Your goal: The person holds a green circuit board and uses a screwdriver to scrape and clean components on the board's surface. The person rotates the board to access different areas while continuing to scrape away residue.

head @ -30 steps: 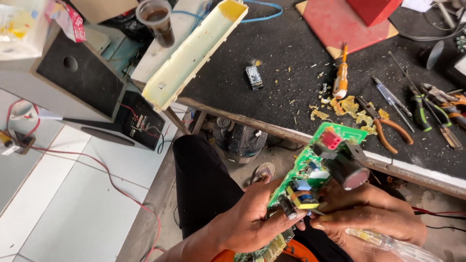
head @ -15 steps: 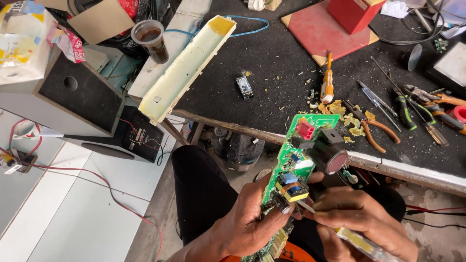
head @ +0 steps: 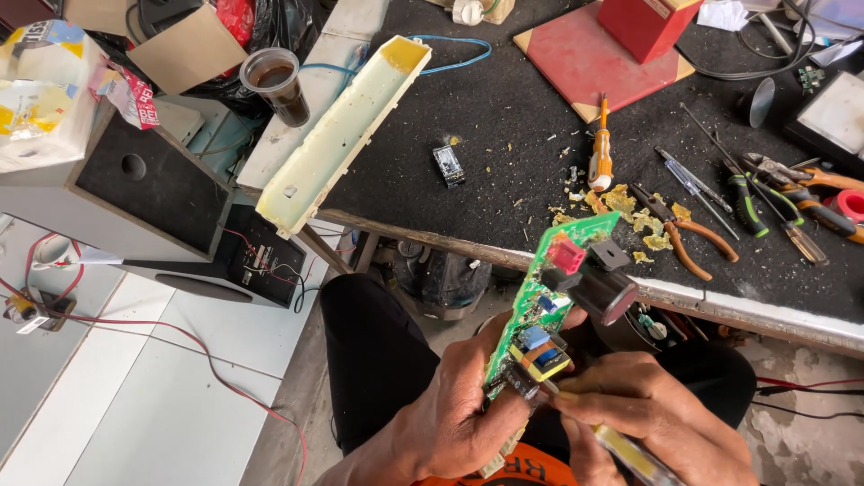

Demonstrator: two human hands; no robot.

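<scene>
Fingers of the left hand (head: 454, 418) pinch the green circuit board (head: 549, 301) by its lower end, holding it tilted up over the lap, component side toward the camera so the parts can be reached. Right hand (head: 648, 409) is closed round a yellow-handled tool (head: 621, 445), its tip at the board's lower components. Just above, the black-topped workbench (head: 504, 135) edge sits close, with pliers (head: 679, 229) and screwdrivers (head: 601, 153) lying near it, so free room is mostly down over the knees.

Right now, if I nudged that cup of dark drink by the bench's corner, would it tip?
Probably, yes. The cup looks tall and narrow, tapering toward its base, so it likely tips easily. It seems thin clear plastic, so it may flex when squeezed. It holds dark liquid and shows no lid, so a push could spill it.
</scene>
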